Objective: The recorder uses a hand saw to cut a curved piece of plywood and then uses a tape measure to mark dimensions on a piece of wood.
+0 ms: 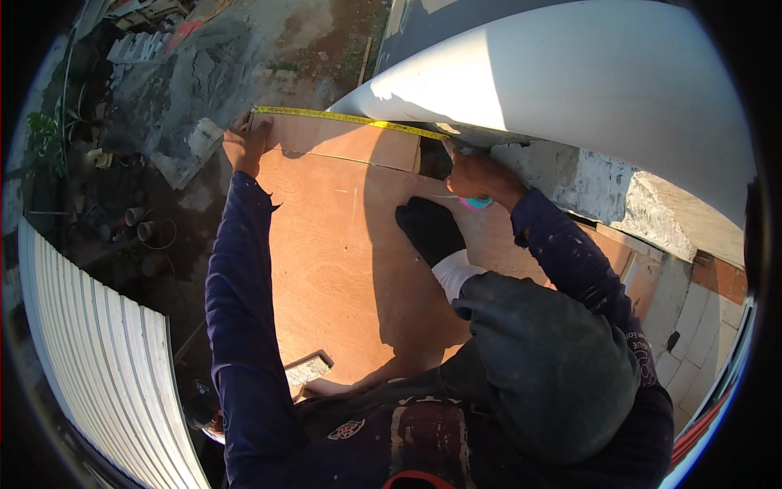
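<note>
A yellow tape measure blade stretches across the far edge of a brown plywood sheet. My left hand pinches the blade's end at the far left corner of the wood. At the other end, my right hand is closed around the blade, its fingertips by a gap beside the narrow plywood strip. A pink and teal round piece, perhaps part of the tape's case, shows under the right palm. Close to that hand, my foot in a black sock rests on the plywood.
A large white curved surface rises at the far right, above a rough concrete ledge. Corrugated white sheeting stands at the left. Beyond the plywood's left edge lies lower ground with rubble and pots. A wood offcut lies near me.
</note>
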`<state>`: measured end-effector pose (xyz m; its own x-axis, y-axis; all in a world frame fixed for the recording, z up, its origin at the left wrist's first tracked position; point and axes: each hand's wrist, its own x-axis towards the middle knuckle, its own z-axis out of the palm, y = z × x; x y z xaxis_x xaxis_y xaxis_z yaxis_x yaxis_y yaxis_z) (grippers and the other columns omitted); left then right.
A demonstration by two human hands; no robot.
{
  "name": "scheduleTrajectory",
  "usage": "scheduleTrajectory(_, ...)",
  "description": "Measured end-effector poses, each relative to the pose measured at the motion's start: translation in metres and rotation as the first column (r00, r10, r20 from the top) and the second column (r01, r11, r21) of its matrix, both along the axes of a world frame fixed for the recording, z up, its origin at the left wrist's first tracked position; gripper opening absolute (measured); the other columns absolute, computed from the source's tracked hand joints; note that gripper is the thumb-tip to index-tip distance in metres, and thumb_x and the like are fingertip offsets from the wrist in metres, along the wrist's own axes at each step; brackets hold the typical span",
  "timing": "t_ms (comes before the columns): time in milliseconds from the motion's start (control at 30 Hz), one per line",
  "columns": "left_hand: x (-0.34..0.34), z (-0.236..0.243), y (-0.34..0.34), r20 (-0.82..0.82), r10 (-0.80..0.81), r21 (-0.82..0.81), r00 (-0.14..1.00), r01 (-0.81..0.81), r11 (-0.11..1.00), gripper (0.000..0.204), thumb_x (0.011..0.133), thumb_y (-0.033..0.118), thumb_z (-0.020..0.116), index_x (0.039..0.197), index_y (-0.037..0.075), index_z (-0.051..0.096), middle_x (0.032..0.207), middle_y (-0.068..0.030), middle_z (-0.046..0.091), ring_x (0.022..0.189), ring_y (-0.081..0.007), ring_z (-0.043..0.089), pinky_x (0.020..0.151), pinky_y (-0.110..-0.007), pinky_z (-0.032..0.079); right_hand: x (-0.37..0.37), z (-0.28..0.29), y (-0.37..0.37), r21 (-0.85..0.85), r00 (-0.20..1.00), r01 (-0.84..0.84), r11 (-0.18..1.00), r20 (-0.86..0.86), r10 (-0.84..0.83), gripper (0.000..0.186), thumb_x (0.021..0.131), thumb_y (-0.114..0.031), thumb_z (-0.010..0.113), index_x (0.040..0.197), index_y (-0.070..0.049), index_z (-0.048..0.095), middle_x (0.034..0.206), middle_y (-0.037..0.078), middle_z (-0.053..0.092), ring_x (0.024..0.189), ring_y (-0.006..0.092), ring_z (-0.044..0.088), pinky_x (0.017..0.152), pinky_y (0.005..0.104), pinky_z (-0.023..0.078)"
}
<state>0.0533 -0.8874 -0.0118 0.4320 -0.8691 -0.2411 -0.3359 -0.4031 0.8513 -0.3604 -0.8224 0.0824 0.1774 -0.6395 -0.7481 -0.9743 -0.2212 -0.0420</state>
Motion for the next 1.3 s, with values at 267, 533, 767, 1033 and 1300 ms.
scheduleTrajectory(267, 0.008, -0.010, -0.008, 0.089, 0.009, 0.011, 0.996, -0.010, 1.000, 0.057, 0.080, 0.025, 0.084, 0.128, -0.002, 0.068, 0.109, -0.0152, 0.075, 0.092, -0.0191, 0.073, 0.079, -0.032, 0.059, 0.010, 0.019, -0.010, 0.017, 0.998, 0.036, 0.999, 0.041, -0.037, 0.087, 0.087, -0.023, 0.055, 0.157, 0.010, 0.016, 0.104, 0.040, 0.067, 0.102, 0.0491, 0.068, 0.093, 0.0504, 0.053)
scheduleTrajectory(533, 0.004, -0.012, -0.010, 0.052, 0.034, 0.009, 0.998, -0.035, 0.999, 0.053, 0.080, 0.025, 0.084, 0.125, 0.000, 0.071, 0.105, -0.0138, 0.077, 0.090, -0.0179, 0.074, 0.079, -0.032, 0.058, 0.007, 0.016, -0.009, 0.037, 0.998, 0.055, 0.998, 0.040, -0.056, 0.088, 0.087, -0.024, 0.055, 0.156, 0.013, 0.014, 0.107, 0.042, 0.065, 0.104, 0.0497, 0.067, 0.094, 0.0504, 0.053)
scheduleTrajectory(767, 0.002, -0.014, -0.016, 0.083, -0.061, 0.000, 0.995, 0.062, 0.998, 0.057, 0.085, 0.027, 0.082, 0.132, -0.001, 0.065, 0.112, -0.0140, 0.074, 0.093, -0.0203, 0.072, 0.080, -0.034, 0.059, -0.004, 0.006, -0.005, 0.003, 0.988, 0.152, 0.988, -0.008, -0.152, 0.091, 0.089, -0.026, 0.060, 0.162, -0.002, 0.010, 0.098, 0.034, 0.071, 0.089, 0.0478, 0.071, 0.087, 0.0519, 0.055)
scheduleTrajectory(1033, 0.056, 0.059, 0.032, -0.137, 0.039, -0.299, 0.990, -0.079, 0.951, 0.041, 0.092, 0.036, 0.077, 0.104, -0.003, 0.070, 0.100, -0.0130, 0.075, 0.104, -0.0216, 0.070, 0.091, -0.036, 0.053, 0.007, 0.080, 0.017, 0.198, 0.924, -0.073, 0.977, 0.381, -0.009, 0.089, 0.084, -0.018, 0.062, 0.163, -0.022, 0.021, 0.110, 0.030, 0.070, 0.091, 0.0418, 0.071, 0.087, 0.0478, 0.055)
scheduleTrajectory(1300, 0.150, 0.173, 0.257, -0.089, 0.272, -0.204, 0.958, -0.285, 0.937, 0.033, 0.105, 0.030, 0.056, 0.102, -0.003, 0.063, 0.098, -0.0141, 0.074, 0.088, -0.0196, 0.073, 0.079, -0.034, 0.058, 0.045, 0.091, 0.018, 0.081, 0.853, -0.149, 0.985, 0.514, 0.087, 0.101, 0.073, -0.010, 0.064, 0.163, -0.011, 0.017, 0.091, 0.010, 0.061, 0.078, 0.0220, 0.060, 0.076, 0.0331, 0.053)
